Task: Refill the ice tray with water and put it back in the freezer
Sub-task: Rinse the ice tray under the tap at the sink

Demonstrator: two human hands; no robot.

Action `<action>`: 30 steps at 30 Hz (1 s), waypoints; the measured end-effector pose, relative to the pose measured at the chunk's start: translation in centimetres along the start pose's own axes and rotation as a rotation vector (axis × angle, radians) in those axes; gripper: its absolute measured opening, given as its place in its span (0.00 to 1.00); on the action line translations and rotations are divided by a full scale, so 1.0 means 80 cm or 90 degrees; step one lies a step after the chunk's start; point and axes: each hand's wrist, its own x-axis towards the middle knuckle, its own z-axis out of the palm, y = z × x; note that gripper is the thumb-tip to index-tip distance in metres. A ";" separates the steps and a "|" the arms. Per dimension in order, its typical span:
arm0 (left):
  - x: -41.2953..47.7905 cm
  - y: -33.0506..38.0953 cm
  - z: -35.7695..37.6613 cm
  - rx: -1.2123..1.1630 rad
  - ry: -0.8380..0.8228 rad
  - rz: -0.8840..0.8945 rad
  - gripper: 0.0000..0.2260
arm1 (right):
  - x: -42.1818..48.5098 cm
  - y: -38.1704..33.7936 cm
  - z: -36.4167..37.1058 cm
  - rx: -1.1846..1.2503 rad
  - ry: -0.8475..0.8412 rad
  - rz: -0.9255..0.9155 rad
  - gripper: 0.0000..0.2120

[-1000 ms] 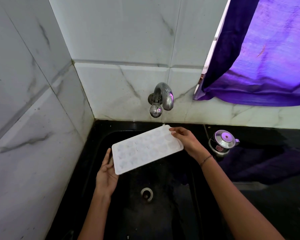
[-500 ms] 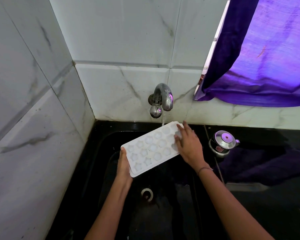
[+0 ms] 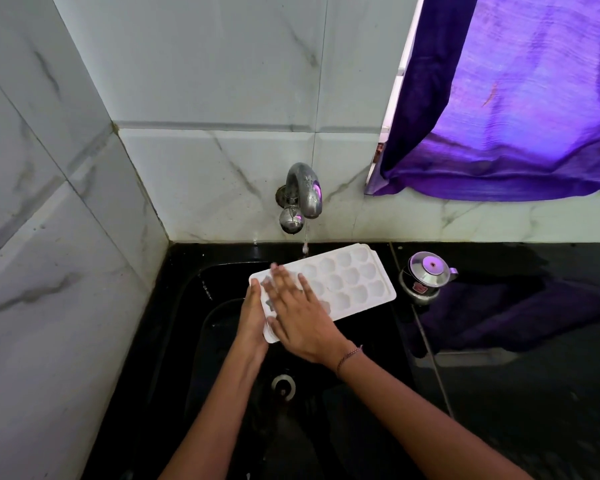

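- The left hand [image 3: 254,315] grips the ice tray [image 3: 350,277] by its end; the right hand [image 3: 300,318] lies flat across it, fingers straight.
- Hold it level, with the cells under the tap [image 3: 305,192] stream — not the rim.

A white ice tray [image 3: 347,282] is held cups-up over the black sink [image 3: 187,306], just below the steel tap [image 3: 303,194], from which a thin stream of water [image 3: 305,247] falls at the tray's far edge. The left hand [image 3: 253,318] grips the tray's left end, and the right hand [image 3: 300,318] lies flat on it, fingers spread. The drain [image 3: 283,386] sits below. On the black bench [image 3: 534,393] to the right stands a small steel pot [image 3: 426,277], under a purple curtain [image 3: 516,98].
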 end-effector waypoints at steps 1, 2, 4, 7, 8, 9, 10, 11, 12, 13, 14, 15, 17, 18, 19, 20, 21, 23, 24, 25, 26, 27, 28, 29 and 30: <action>0.003 -0.001 -0.003 0.024 0.021 0.015 0.25 | -0.004 -0.008 0.003 -0.018 0.001 -0.028 0.31; 0.003 0.000 -0.005 0.033 0.034 0.025 0.26 | -0.008 -0.014 0.006 -0.025 0.003 -0.048 0.31; 0.007 0.004 -0.010 0.021 0.058 0.030 0.29 | -0.018 -0.017 0.009 -0.017 -0.004 -0.083 0.31; 0.019 0.013 -0.021 0.002 0.067 0.016 0.33 | -0.040 -0.002 0.009 -0.027 -0.007 -0.129 0.30; 0.020 0.017 -0.024 -0.003 0.078 0.014 0.32 | -0.048 0.005 0.008 -0.030 -0.018 -0.130 0.30; 0.020 0.021 -0.028 -0.003 0.088 0.014 0.31 | -0.055 0.012 0.007 -0.031 -0.026 -0.122 0.30; 0.018 0.026 -0.031 0.000 0.096 0.023 0.30 | -0.061 0.022 0.007 -0.032 -0.023 -0.103 0.31; 0.016 0.029 -0.036 0.010 0.106 0.038 0.28 | -0.066 0.035 0.007 -0.032 -0.013 -0.067 0.31; 0.014 0.033 -0.041 0.017 0.115 0.050 0.26 | -0.069 0.051 0.006 -0.023 -0.004 -0.017 0.32; 0.015 0.035 -0.047 0.021 0.114 0.058 0.25 | -0.071 0.067 0.003 -0.006 -0.001 0.044 0.32; 0.015 0.036 -0.052 0.025 0.119 0.057 0.25 | -0.072 0.083 -0.001 0.006 0.001 0.103 0.33; 0.015 0.036 -0.055 0.033 0.117 0.049 0.25 | -0.071 0.093 -0.006 0.009 0.006 0.149 0.33; 0.016 0.034 -0.056 0.040 0.119 0.030 0.27 | -0.063 0.096 -0.011 0.010 0.028 0.210 0.32; 0.015 0.033 -0.055 0.042 0.120 0.023 0.28 | -0.055 0.091 -0.011 0.022 0.054 0.235 0.32; 0.015 0.031 -0.054 0.047 0.118 0.021 0.28 | -0.047 0.082 -0.012 0.037 0.077 0.261 0.32; 0.014 0.031 -0.051 0.052 0.116 0.017 0.28 | -0.039 0.069 -0.014 0.047 0.095 0.276 0.32; 0.011 0.031 -0.046 0.056 0.117 0.019 0.27 | -0.031 0.055 -0.014 0.053 0.100 0.276 0.33; 0.008 0.030 -0.034 0.071 0.118 0.030 0.24 | -0.016 0.022 -0.009 0.070 0.073 0.238 0.34; 0.002 0.030 -0.026 0.087 0.118 0.033 0.23 | -0.008 0.002 -0.006 0.084 0.057 0.209 0.34; 0.003 0.026 -0.023 0.105 0.111 0.038 0.21 | -0.002 -0.019 -0.003 0.094 0.045 0.170 0.34; 0.000 0.022 -0.020 0.120 0.101 0.041 0.20 | 0.003 -0.037 0.001 0.095 0.038 0.124 0.32; -0.001 0.018 -0.021 0.128 0.093 0.044 0.19 | 0.007 -0.050 0.004 0.089 0.037 0.077 0.31; -0.006 0.018 -0.024 0.129 0.093 0.044 0.20 | 0.010 -0.056 0.007 0.090 0.020 0.039 0.31; -0.004 0.018 -0.031 0.125 0.092 0.044 0.20 | 0.012 -0.052 0.010 0.089 0.005 0.004 0.30; -0.006 0.021 -0.035 0.126 0.104 0.041 0.20 | 0.014 -0.043 0.010 0.086 -0.010 -0.029 0.30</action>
